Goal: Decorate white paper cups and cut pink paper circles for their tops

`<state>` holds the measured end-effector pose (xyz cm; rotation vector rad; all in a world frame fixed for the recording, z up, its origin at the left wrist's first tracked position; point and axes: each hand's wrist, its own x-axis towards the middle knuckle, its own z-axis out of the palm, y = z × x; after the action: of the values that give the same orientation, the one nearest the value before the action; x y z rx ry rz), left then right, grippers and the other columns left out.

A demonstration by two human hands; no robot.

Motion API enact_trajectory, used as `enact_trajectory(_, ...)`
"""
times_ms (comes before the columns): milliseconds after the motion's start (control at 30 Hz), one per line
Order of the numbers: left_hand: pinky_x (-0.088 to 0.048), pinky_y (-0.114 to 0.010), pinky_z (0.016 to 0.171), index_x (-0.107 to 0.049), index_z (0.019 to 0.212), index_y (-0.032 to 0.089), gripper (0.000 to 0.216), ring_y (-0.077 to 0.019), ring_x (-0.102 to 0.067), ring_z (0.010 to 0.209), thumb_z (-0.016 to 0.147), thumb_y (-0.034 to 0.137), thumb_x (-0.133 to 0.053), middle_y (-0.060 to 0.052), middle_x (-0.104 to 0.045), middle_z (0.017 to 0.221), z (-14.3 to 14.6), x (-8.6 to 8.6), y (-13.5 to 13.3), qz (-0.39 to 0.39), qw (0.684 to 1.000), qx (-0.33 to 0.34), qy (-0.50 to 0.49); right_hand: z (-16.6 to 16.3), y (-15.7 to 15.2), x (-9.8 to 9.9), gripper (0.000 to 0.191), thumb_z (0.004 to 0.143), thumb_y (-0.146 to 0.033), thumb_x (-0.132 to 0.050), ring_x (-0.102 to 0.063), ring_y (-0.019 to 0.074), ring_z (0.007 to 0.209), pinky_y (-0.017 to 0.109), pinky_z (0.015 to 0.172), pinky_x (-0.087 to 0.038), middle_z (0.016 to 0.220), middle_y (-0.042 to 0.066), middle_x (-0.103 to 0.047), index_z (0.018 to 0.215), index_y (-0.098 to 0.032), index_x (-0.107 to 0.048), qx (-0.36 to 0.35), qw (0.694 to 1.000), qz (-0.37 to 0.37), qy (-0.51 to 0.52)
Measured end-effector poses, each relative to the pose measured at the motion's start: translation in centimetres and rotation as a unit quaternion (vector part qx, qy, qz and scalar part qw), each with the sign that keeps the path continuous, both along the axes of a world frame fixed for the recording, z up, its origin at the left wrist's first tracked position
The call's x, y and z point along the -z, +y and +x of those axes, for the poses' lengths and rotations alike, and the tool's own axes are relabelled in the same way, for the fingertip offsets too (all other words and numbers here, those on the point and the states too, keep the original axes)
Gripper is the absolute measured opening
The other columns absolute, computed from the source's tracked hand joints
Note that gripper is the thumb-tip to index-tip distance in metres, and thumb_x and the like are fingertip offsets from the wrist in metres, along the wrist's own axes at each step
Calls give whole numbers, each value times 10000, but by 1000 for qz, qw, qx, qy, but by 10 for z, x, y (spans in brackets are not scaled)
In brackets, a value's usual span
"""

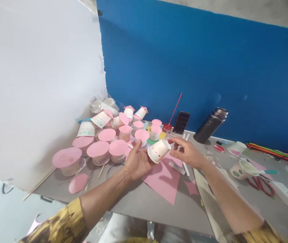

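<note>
My left hand (137,162) is closed around a small white paper cup (158,151), which it holds tilted on its side above the grey table (144,199). My right hand (186,152) is just to the right of the cup with its fingers spread; its fingertips reach toward the cup's rim, and I cannot tell whether they touch. Under the cup lies a pink paper sheet (164,180). To the left stand several paper cups capped with pink paper discs (100,148).
A dark flask (210,125) and a phone (181,122) lean at the blue wall. A small red pot with a red stick (167,127) stands nearby. Red scissors (262,185), two open cups (242,168) and coloured sticks (276,151) lie at right. A white board (37,84) stands left.
</note>
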<state>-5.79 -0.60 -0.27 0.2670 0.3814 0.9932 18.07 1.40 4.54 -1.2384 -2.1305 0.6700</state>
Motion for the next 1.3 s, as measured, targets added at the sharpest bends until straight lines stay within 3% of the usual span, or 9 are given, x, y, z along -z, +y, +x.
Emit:
enact_trajectory(267,-525,-367,845,-428,1524,-54,847,-316,-746,983,1054,644,-337,-266,-761,1155,0,10,3,29,995,94,-34,-2,-6,6,487,879,-600,-724,-639,175,811,289,629,-536,1138,91,-710,1189,-226,-762,-19,999,37,27)
enact_trajectory(433,-550,-356,820,-587,1373,-30,784,-289,-744,946,1062,635,-314,-237,-780,1059,4,7,1,-6,997,68,22,-2,-8,15,466,889,-599,-719,-630,169,770,273,594,-506,1057,79,-722,1125,-199,-761,-4,993,97,61)
enact_trajectory(533,-548,-303,699,-713,1100,30,632,-220,-711,733,1070,569,-383,-163,-753,812,4,7,1,-45,992,26,111,18,1,9,502,891,-638,-676,-647,191,798,296,629,-510,1058,90,-724,1091,-187,-767,96,980,173,36)
enact_trajectory(633,-507,-256,588,-726,923,82,508,-170,-656,613,1076,474,-442,-95,-691,694,2,9,0,-51,983,21,173,57,15,-2,536,885,-672,-629,-663,247,847,367,738,-519,1002,104,-714,1033,-179,-777,293,920,247,-79)
enact_trajectory(733,-489,-241,562,-729,869,80,495,-153,-643,590,1073,438,-453,-78,-665,678,1,11,-3,-30,979,47,196,96,30,-3,585,885,-697,-589,-684,315,893,398,747,-496,1008,148,-718,1052,-175,-791,417,866,163,-225)
enact_trajectory(900,-488,-230,581,-741,861,81,405,-146,-643,608,1042,363,-514,-79,-660,690,4,16,-7,-2,972,77,223,120,48,25,496,893,-626,-614,-723,321,916,349,712,-465,968,153,-771,977,-181,-816,413,870,26,-269)
enact_trajectory(1100,-384,-203,524,-678,755,134,140,-109,-499,519,864,219,-653,-6,-557,574,7,21,-10,96,953,82,277,124,57,44,488,838,-632,-695,-741,294,898,331,729,-484,1020,149,-803,971,-179,-820,406,886,17,-225)
enact_trajectory(1233,-293,-220,498,-525,614,193,301,-99,-353,465,843,332,-662,53,-399,474,9,22,-14,155,940,89,290,133,48,29,556,913,-639,-581,-739,294,965,355,792,-515,1091,141,-809,1137,-172,-782,431,886,57,-160)
enact_trajectory(1300,-269,-242,504,-455,583,213,428,-103,-337,467,896,452,-620,56,-373,476,9,21,-16,241,900,85,354,134,39,19,546,957,-603,-506,-737,287,963,358,791,-518,1071,142,-810,1129,-160,-776,436,887,76,-130)
